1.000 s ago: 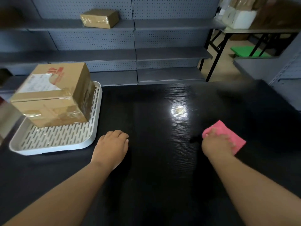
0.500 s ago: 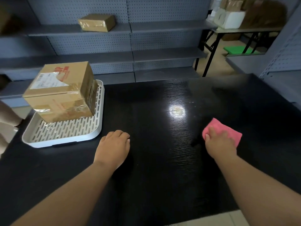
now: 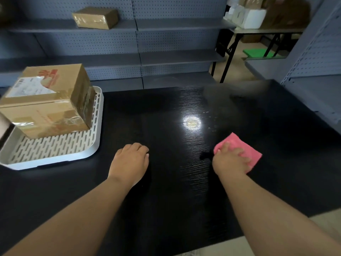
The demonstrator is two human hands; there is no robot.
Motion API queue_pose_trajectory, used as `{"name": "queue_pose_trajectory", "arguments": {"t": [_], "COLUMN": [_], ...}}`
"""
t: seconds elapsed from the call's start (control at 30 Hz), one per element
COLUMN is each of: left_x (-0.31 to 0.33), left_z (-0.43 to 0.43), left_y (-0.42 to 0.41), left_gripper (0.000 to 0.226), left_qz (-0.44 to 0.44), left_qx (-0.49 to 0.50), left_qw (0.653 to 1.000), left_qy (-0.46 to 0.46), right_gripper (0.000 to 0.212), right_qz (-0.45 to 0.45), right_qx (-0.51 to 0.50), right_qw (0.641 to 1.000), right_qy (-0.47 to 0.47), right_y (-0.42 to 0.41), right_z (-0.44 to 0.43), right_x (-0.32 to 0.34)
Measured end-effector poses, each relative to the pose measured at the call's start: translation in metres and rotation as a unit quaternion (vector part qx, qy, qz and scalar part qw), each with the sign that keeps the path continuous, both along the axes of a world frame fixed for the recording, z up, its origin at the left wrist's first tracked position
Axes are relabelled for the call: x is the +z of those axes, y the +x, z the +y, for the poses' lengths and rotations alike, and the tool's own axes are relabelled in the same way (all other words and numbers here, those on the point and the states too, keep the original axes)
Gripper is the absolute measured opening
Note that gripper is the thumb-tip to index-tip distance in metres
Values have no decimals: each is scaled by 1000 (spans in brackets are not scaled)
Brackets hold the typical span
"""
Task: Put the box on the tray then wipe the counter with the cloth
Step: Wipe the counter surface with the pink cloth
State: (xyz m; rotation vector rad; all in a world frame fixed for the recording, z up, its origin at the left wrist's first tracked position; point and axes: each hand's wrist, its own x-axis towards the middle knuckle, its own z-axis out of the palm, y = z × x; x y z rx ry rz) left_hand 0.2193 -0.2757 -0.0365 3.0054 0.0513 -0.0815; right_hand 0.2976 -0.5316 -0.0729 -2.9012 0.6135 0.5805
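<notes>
A pink cloth (image 3: 245, 149) lies flat on the black desk (image 3: 166, 200), right of centre and just below a bright ceiling-light reflection, pinned under the person's right hand (image 3: 229, 160). The fingers (image 3: 239, 151) spread across the fabric, pressing down on it rather than pinching it, so this grip is open and flat; only the cloth's far and right edges show past the hand. The cloth looks thin, soft and light, likely to bunch or slide if pushed from one corner; a broad palm over its middle, as here, seems the surest hold for wiping.

The left hand (image 3: 132, 159) rests palm-down on the bare desk, fingers loosely curled, holding nothing.

Well to the left, the taped cardboard box (image 3: 48, 100) already sits on the white slotted tray (image 3: 60, 157), toward its far end, with a shipping label on top. It looks rigid and of moderate weight; the glossy tape may be slippery, so its opposite side walls would suit both hands. That first step appears done, and wiping appears to be the step in hand.

Behind the desk stand grey pegboard shelves (image 3: 140, 58), one holding a smaller wrapped parcel (image 3: 95, 18).
</notes>
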Motion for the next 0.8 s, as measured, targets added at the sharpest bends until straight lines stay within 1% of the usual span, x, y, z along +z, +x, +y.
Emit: {"name": "queue_pose_trajectory", "arguments": {"t": [0.03, 0.13, 0.2, 0.23, 0.27, 0.3, 0.37, 0.43, 0.5, 0.6, 0.63, 0.7, 0.8], "left_x": [-2, -9, -14, -16, -18, -19, -21, -22, -23, -22, -21, -19, -19], "left_z": [-3, -19, -29, -33, -35, -37, -36, -31, -23, -13, -10, -2, 4], "left_y": [4, 18, 28, 33, 38, 42, 50, 57, 65, 75, 78, 84, 91], "left_gripper": [39, 39, 39, 39, 39, 38, 38, 39, 40, 42, 42, 40, 38], "left_qz": [0, 12, 22, 24, 25, 27, 36, 52, 62, 73, 75, 76, 78], "left_qx": [-2, -2, -7, -10, -11, -9, -5, 3, 19, 48, 58, 78, 90], "left_qw": [1000, 1000, 1000, 1000, 1000, 1000, 999, 999, 998, 996, 995, 994, 993], "left_qy": [-3, -9, -10, -9, -8, -9, -10, -13, -15, -17, -18, -18, -8], "right_gripper": [56, 56, 54, 53, 54, 57, 62, 57, 56, 56, 56, 56, 56], "right_qz": [11, 7, -33, -53, -30, -43, -49, -29, -9, 21, 22, 7, 0], "right_qx": [2, 141, 225, 237, 222, 213, 159, 95, 48, 29, 47, 126, 290], "right_qw": [1000, 990, 974, 970, 974, 976, 986, 995, 999, 999, 999, 992, 957], "right_qy": [11, 27, 14, 11, 21, 18, 0, -6, -4, 5, 7, 9, 9], "right_y": [-4, -31, -37, -31, -20, -5, 38, 75, 103, 132, 138, 138, 99], "right_z": [18, 47, 33, 21, 8, -9, -43, -61, -55, -19, -4, 28, 71], "right_x": [2, 5, -3, -5, -5, -9, -21, -22, -14, -4, -3, -1, -1]}}
